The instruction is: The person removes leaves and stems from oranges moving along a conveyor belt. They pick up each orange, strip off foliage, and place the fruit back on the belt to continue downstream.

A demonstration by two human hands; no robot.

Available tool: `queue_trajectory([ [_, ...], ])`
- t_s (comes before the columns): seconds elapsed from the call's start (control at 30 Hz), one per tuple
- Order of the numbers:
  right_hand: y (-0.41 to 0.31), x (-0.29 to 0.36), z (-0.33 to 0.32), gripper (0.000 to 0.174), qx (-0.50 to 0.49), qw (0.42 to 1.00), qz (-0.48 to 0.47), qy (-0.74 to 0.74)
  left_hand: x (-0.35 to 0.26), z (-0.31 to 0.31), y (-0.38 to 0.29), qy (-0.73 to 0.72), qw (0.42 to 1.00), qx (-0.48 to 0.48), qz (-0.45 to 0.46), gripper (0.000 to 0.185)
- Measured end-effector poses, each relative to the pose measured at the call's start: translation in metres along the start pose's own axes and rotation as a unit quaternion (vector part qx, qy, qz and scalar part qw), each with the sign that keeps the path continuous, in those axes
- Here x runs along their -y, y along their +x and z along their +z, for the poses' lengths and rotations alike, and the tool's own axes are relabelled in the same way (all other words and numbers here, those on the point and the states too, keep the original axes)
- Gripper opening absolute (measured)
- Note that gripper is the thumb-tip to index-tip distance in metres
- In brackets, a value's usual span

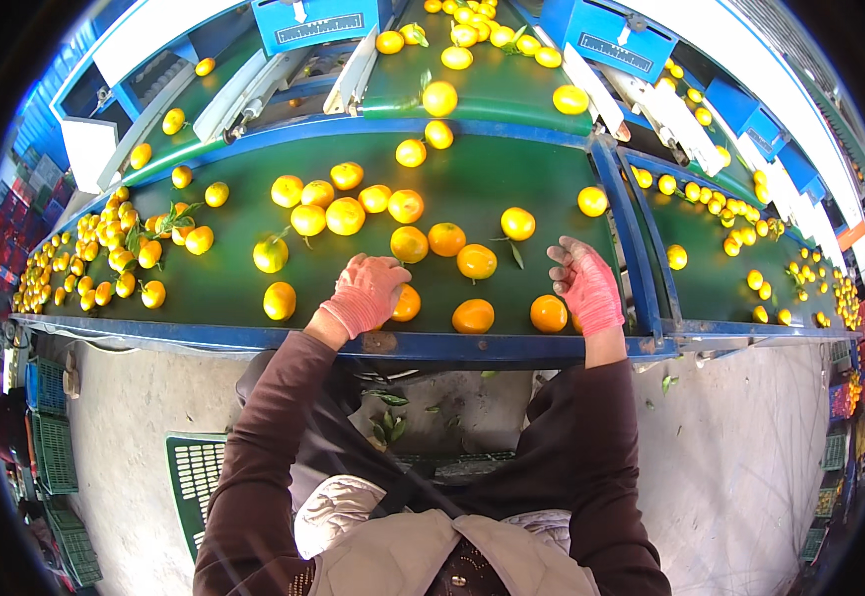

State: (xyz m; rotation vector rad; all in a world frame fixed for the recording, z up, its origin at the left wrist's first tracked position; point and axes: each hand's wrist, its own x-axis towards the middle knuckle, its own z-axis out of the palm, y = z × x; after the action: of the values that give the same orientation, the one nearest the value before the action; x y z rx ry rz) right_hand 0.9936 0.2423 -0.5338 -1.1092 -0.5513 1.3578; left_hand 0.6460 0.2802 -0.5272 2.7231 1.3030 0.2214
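Observation:
Both of my hands wear pink gloves with grey fingertips and hover over a green conveyor belt (507,171) scattered with mandarin oranges. My left hand (369,290) is near the belt's front edge, palm down, fingers curled beside a mandarin (406,304); whether it grips anything is hidden. My right hand (585,283) is further right, its fingers apart and bent, with nothing seen between them. Just left of its wrist lies a mandarin (549,314), and another is partly hidden behind the wrist. A mandarin with a stem and leaf (517,223) lies between the hands, further back.
A blue metal rail (477,344) borders the belt in front of me. Behind, a feeding belt (403,82) carries more mandarins between white guards. Mandarins crowd the far left (105,231). A blue divider (630,231) separates a second belt at right. A green plastic crate (198,462) stands on the floor.

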Motion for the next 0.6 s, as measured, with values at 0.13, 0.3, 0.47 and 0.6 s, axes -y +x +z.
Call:
queue_trajectory([
  [0.13, 0.001, -0.003, 0.007, 0.026, 0.002, 1.000, 0.001, -0.022, -0.002, 0.006, -0.002, -0.016, 1.000, 0.008, 0.012, 0.024],
  [0.3, 0.001, -0.002, 0.006, 0.026, 0.012, 1.000, -0.001, -0.016, 0.001, 0.011, -0.003, -0.020, 0.999, 0.020, 0.031, 0.026],
  [0.47, -0.002, -0.002, 0.007, 0.030, 0.020, 0.999, -0.006, -0.040, -0.001, 0.011, -0.004, -0.012, 0.998, 0.054, 0.029, 0.027],
  [0.6, -0.004, -0.002, 0.010, 0.031, 0.032, 0.998, -0.007, -0.049, -0.005, 0.008, -0.003, 0.041, 0.992, 0.112, -0.032, 0.026],
])
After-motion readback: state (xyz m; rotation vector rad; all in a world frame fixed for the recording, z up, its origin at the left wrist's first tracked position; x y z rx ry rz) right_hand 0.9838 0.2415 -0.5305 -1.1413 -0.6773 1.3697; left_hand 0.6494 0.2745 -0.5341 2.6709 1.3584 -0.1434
